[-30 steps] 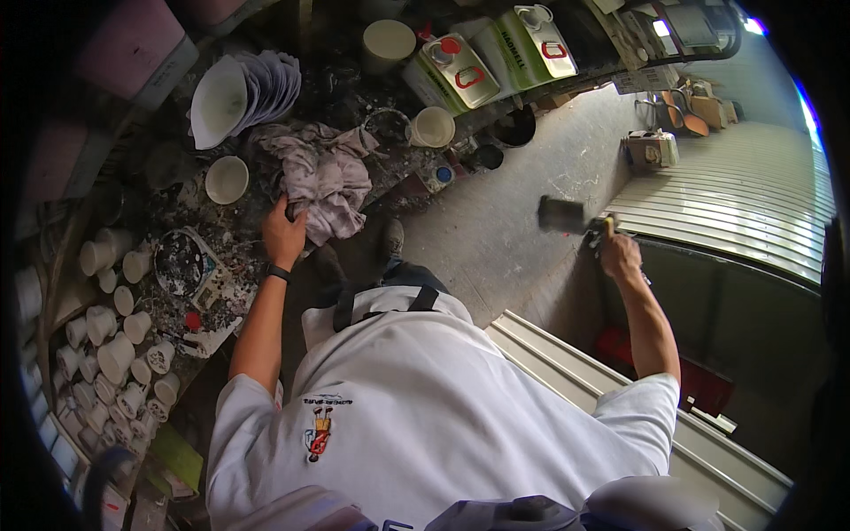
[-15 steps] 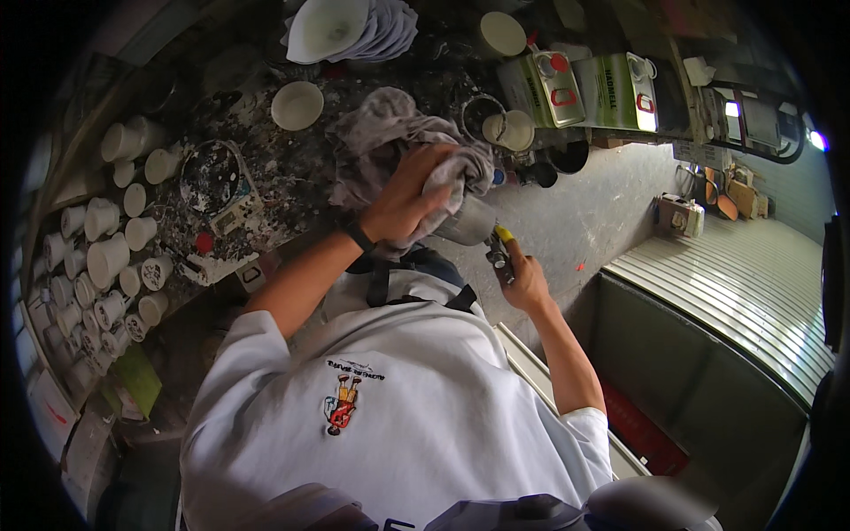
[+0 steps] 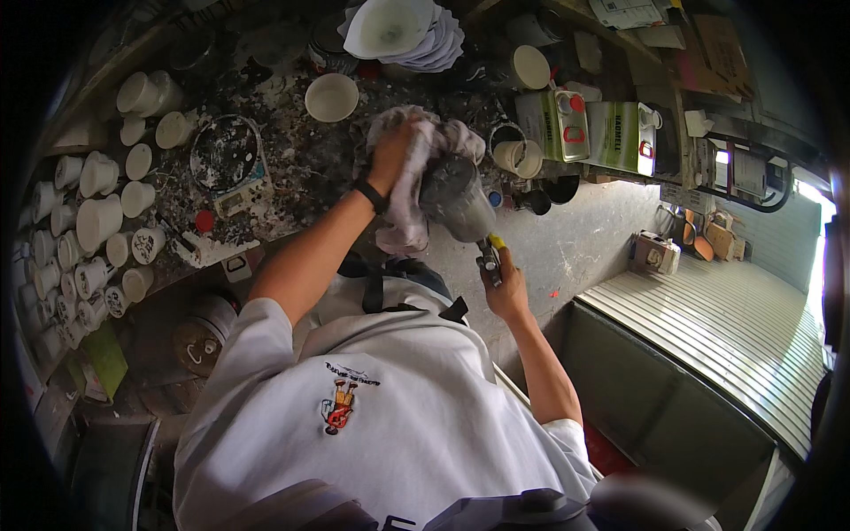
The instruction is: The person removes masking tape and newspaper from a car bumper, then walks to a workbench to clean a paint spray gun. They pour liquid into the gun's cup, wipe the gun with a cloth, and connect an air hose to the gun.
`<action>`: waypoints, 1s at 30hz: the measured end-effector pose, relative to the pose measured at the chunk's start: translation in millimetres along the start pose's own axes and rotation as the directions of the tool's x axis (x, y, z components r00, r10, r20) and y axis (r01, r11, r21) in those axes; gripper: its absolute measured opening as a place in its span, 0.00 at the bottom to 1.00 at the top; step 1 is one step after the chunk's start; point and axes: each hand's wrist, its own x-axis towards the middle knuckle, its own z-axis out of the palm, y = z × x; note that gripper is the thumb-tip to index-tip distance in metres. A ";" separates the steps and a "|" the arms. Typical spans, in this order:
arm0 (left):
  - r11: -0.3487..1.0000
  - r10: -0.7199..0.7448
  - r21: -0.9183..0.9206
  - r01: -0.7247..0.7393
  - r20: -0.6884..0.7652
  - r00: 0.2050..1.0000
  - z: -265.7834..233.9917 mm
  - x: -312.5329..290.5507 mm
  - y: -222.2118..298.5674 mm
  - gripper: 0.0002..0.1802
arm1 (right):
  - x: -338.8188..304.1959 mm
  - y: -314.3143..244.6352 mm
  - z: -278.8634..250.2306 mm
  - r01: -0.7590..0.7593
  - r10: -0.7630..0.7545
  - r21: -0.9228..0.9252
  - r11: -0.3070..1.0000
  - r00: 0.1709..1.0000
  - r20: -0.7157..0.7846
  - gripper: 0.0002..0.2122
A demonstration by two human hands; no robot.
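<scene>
My left hand (image 3: 390, 159) is closed on a crumpled greyish-pink rag (image 3: 414, 199), above the near edge of the paint-stained bench (image 3: 292, 190). Part of the rag hangs down below the wrist. Close to its right side is a grey cup (image 3: 467, 212), tilted so its dark round end faces up and left. The cup joins a metal spray gun (image 3: 487, 264) with a yellow part. My right hand (image 3: 507, 294) grips the gun by its lower end. Whether rag and cup touch is hard to tell.
White paper cones (image 3: 398, 35) are stacked at the back beside a white bowl (image 3: 332, 97). Paint-spattered scales (image 3: 239, 190) lie left, near many white cups (image 3: 97, 221). Green-and-white cans (image 3: 567, 128) stand back right. A ribbed metal surface (image 3: 708, 310) is at right.
The rag has come away from around the cup, so the cup's dark round end now shows. My right hand has shifted slightly left with the spray gun. The view has turned a little.
</scene>
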 end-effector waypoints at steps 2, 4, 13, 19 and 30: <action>0.621 -0.324 -0.710 0.333 0.155 0.933 -7.1 -2.0 0.2 0.14 | -1.9 2.4 -0.9 -0.067 0.067 0.018 0.998 0.998 0.003 0.25; 0.709 -0.202 -0.643 0.290 0.208 0.957 -9.1 -19.5 18.3 0.14 | -2.8 2.6 -5.7 -0.026 0.027 -0.062 0.998 0.999 0.024 0.24; 0.628 -0.224 -0.398 0.668 0.730 0.646 -43.8 13.0 42.5 0.31 | 1.9 -18.5 -7.6 -0.058 0.070 -0.084 0.995 0.987 0.147 0.26; 0.354 -0.019 -0.727 0.589 0.624 0.781 -48.5 -11.0 45.2 0.28 | 2.5 -8.9 -13.7 0.011 -0.045 0.180 0.984 0.981 0.187 0.25; 0.685 -0.617 -0.361 0.633 0.175 0.768 -3.0 -53.3 113.7 0.23 | 28.4 -41.4 -16.4 -0.031 0.053 0.171 0.985 0.991 -0.122 0.26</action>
